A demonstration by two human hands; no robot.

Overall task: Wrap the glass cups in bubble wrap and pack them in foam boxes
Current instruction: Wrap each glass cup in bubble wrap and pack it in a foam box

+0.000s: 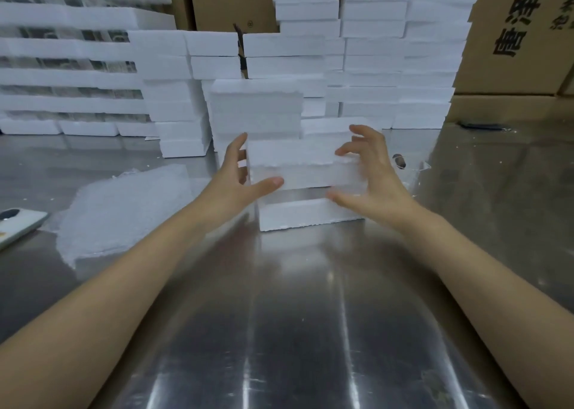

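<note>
A white foam box (298, 166) sits between my two hands, just above a second foam box (310, 214) that lies on the steel table (295, 315). My left hand (239, 179) grips its left end, with the thumb on the front face and the fingers behind. My right hand (372, 175) grips the right end, with curled fingers over the top edge and the thumb under the lower corner. A crumpled sheet of bubble wrap (124, 213) lies flat on the table to the left. No loose glass cup is in sight.
Tall stacks of white foam boxes (372, 51) fill the back of the table. Foam slabs (62, 76) with clear glass showing between them stand at the back left. Brown cartons (512, 36) rise at the right. A phone (15, 225) lies at the left edge.
</note>
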